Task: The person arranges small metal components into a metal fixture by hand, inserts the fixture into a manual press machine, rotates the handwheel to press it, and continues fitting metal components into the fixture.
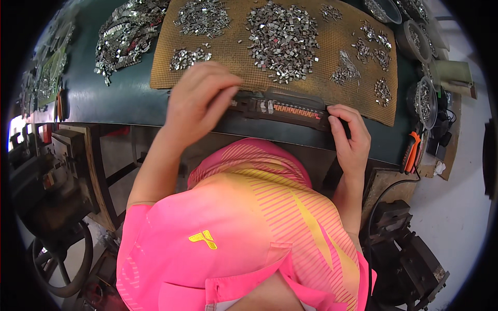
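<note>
A long dark jig [284, 113] lies along the near edge of the table, with a row of copper-coloured and silvery small pieces set in it. My right hand [353, 136] grips its right end between thumb and fingers. Over its left end hovers my left hand [199, 101], fingers curled in and slightly blurred; whatever they hold is hidden. Just beyond that hand, a small heap of metal pieces [189, 58] rests on the brown textured mat [225, 58]. A larger heap of square metal pieces [282, 41] lies behind the jig.
Thin metal pins [202, 18] and several smaller piles share the mat. Linked metal strips [127, 39] lie to its left on the green tabletop [83, 93]. Clear bowls of parts [426, 103] line the right edge, near orange-handled pliers [412, 150]. A handwheel [85, 259] stands lower left.
</note>
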Tool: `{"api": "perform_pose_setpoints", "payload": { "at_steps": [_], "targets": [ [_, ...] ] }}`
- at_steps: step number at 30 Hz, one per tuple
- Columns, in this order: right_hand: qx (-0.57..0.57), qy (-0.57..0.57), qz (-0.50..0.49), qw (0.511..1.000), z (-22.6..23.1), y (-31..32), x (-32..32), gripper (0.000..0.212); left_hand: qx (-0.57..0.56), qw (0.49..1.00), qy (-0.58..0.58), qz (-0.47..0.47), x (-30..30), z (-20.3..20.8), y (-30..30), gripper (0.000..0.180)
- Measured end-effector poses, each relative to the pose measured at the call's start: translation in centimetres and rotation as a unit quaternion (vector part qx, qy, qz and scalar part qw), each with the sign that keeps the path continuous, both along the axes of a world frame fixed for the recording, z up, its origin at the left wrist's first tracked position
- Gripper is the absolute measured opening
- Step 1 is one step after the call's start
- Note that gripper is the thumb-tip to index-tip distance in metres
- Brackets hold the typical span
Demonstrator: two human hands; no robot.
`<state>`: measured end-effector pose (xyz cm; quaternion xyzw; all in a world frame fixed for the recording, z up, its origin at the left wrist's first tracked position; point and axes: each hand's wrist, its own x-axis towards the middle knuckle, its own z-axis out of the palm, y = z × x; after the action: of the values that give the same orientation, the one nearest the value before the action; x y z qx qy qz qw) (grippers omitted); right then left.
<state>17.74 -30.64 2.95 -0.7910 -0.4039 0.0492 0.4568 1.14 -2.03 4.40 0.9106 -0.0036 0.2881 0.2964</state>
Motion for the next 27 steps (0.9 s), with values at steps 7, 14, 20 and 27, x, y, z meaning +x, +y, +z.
{"api": "perform_pose_setpoints", "payload": {
  "at_steps": [7,14,20,27],
  "targets": [
    [-0.010,-0.034,-0.017,0.999,-0.4,-0.7,0.2,0.015,0.109,0.988,0.030,0.103,-5.4,-0.8,3.9,0.030],
    [-0.029,-0.065,-0.013,0.997,-0.1,-0.9,0.5,0.015,0.152,0.981,0.079,0.093,-6.6,-1.7,4.6,0.040],
    [-0.056,-0.079,-0.036,0.995,0.1,-1.8,0.9,0.016,0.152,0.987,0.058,0.015,-6.7,-0.3,5.6,0.043],
    [-0.125,-0.066,-0.026,0.990,1.1,-2.4,1.0,0.025,-0.129,0.986,-0.021,-0.103,-6.6,2.3,2.3,0.055]
  ]
}}
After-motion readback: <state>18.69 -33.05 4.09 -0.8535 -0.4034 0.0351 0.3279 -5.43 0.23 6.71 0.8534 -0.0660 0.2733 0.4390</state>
